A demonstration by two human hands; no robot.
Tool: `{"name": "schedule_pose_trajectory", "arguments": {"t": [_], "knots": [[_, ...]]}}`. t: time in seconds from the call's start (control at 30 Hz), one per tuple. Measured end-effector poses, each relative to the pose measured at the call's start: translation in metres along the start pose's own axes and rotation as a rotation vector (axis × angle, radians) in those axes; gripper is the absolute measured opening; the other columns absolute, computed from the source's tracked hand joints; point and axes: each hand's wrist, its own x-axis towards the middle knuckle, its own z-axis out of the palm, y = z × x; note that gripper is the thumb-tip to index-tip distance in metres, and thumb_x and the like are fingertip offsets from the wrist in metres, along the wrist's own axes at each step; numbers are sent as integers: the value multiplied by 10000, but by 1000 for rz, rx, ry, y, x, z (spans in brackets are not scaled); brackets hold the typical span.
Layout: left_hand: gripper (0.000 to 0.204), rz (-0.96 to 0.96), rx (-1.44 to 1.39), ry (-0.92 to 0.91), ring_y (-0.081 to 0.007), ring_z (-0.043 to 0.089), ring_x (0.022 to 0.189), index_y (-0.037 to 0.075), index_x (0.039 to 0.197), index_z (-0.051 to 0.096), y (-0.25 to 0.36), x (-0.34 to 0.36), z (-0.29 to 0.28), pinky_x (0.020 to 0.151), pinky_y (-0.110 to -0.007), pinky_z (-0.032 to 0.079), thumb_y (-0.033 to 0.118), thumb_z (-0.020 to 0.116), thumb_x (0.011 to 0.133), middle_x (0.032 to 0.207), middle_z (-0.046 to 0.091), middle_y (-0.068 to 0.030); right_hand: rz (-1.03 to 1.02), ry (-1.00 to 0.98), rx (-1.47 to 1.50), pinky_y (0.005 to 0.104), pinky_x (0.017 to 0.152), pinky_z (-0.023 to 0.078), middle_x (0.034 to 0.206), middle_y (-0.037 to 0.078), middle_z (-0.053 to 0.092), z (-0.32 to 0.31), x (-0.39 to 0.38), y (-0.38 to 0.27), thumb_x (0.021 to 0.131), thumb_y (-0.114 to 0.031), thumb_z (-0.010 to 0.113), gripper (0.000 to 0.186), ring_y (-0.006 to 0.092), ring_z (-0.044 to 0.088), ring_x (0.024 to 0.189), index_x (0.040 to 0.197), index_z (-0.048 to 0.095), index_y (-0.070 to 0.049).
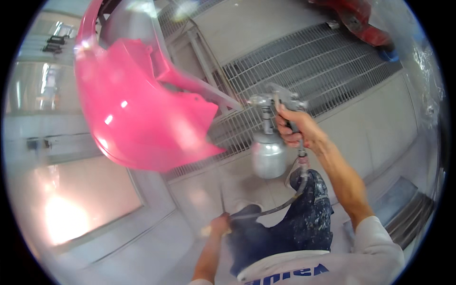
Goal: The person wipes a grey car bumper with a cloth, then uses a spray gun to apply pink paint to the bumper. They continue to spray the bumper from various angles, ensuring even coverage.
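Note:
My right hand point(294, 126) is wrapped round the handle of a metal spray gun point(262, 100), whose nozzle faces left. Below the gun hangs its silver paint cup point(269, 157). From the handle's base a dark air hose point(285, 203) curves down across my legs to my left hand point(220, 224), which is closed around it near my left thigh. Left of the nozzle, with a gap between them, is a glossy pink car bumper point(137, 109). Bright reflections show on its curved face. The left fingers are small and slightly blurred.
A metal stand point(197, 47) is behind the bumper. Floor grating point(313, 66) crosses the pale floor. A red part point(363, 28) is at the far right, near clear plastic sheeting point(427, 80). On the left, a light-coloured wall panel point(109, 190) reflects a bright glare.

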Motion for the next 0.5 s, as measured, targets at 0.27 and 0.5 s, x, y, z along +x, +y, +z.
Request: {"name": "schedule_pose_trajectory", "arguments": {"t": [0.27, 0.5], "knots": [[325, 156, -222, 322, -417, 669, 741, 85, 943, 586, 56, 80, -26, 637, -524, 513, 407, 628, 963, 834, 685, -158, -1229, 36, -1192, 330, 580, 502, 776, 103, 630, -37, 84, 28, 869, -252, 712, 280, 256, 653, 618, 934, 609, 1], [333, 83, -336, 406, -419, 665, 706, 90, 945, 590, 63, 118, -87, 620, -518, 510, 419, 628, 974, 724, 660, -177, -1501, -554, -1691, 401, 484, 443, 658, 79, 507, 22, 208, 62, 684, -242, 700, 278, 299, 586, 546, 803, 530, -58]]}}
